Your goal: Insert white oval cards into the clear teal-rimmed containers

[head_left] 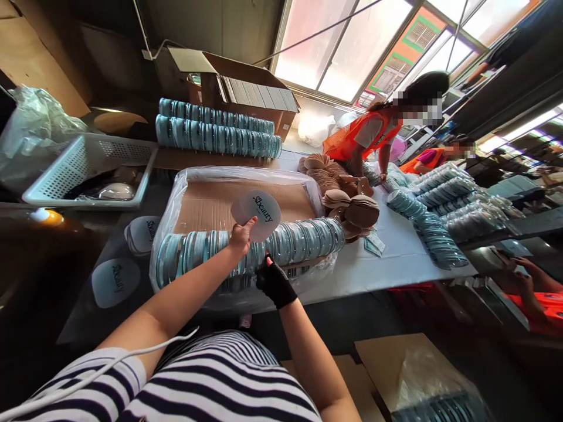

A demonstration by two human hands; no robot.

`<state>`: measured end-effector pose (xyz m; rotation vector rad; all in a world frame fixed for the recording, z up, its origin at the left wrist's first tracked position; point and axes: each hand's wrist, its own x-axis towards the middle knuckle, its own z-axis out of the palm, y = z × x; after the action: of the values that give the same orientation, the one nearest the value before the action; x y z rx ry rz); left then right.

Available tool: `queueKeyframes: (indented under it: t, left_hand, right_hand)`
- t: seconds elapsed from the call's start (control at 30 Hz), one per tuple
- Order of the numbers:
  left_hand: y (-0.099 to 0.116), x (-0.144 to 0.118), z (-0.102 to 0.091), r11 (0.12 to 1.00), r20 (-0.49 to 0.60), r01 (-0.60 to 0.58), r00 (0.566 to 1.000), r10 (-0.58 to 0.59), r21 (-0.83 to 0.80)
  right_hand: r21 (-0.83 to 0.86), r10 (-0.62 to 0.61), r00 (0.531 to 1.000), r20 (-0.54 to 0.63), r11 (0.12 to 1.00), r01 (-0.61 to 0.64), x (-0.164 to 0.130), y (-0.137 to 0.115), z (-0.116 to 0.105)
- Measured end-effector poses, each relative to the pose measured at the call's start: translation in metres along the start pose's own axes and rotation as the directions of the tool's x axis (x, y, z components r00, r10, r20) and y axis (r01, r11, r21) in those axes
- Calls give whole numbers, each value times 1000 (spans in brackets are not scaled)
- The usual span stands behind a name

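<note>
My left hand is closed on the edge of a white round card with dark lettering. It holds the card up over a long row of light-blue, plastic-wrapped discs. My right hand, in a black fingerless glove, is curled against the near side of that row. Its thumb points up; whatever its fingers grip is hidden. The row lies along the near side of a shallow, plastic-lined cardboard box. More printed round cards lie to the left of the box.
A white perforated basket stands at the left. Two more rows of discs lie behind the box. Brown round pieces are heaped on its right, on the pale table. A co-worker in an orange vest leans over the far end.
</note>
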<state>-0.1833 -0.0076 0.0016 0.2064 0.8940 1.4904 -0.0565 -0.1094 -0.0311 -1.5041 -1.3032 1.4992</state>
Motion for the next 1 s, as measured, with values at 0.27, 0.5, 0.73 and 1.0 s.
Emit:
queueKeyframes:
  t: [0.27,0.5,0.73,1.0]
  left_hand:
    - [-1,-4,1,998,-15,-43,999,44,48]
    - [-1,-7,4,995,23,-29,999,27,94]
    - [4,-40,-13,981,98,-16,995,-3,191]
    - [24,-29,-23,993,43,29,998,-34,118]
  right_hand:
    - [319,113,972,204,932,-175,11,-6,-10]
    - [-274,-270,892,-363,946,174,15,-51,-43]
    - [-661,-712,621,-328,643,388,12,-79,-14]
    - [-470,-431,705,-564,869,155,-17,-75,-15]
